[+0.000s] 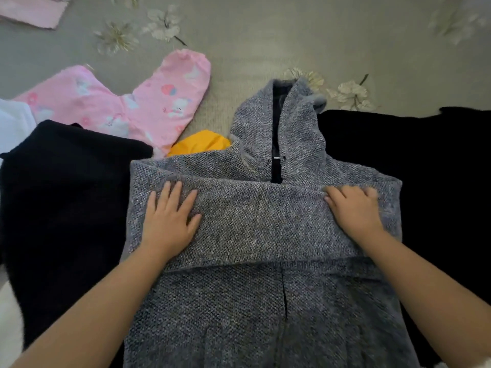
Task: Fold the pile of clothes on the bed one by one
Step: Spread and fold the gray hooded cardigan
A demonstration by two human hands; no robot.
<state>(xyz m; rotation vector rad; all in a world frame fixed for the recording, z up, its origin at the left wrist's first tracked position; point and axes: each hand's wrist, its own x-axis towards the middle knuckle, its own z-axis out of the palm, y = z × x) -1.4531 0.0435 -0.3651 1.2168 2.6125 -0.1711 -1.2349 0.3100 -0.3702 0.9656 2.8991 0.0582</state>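
Note:
A grey knitted hooded jacket (265, 301) lies flat on the bed in front of me, hood pointing away. Its sleeves are folded across the chest in a wide band. My left hand (167, 221) presses flat on the left end of that band, fingers spread. My right hand (353, 208) rests on the right end, fingers bent over the band's upper edge.
Black garments lie on both sides, one (66, 203) at left, one (438, 195) at right. Pink printed trousers (127, 102), a yellow cloth (199, 144) and a white item (13, 123) lie at the back left. A folded pink piece (32, 9) sits top left on the grey flowered bedsheet (292, 35).

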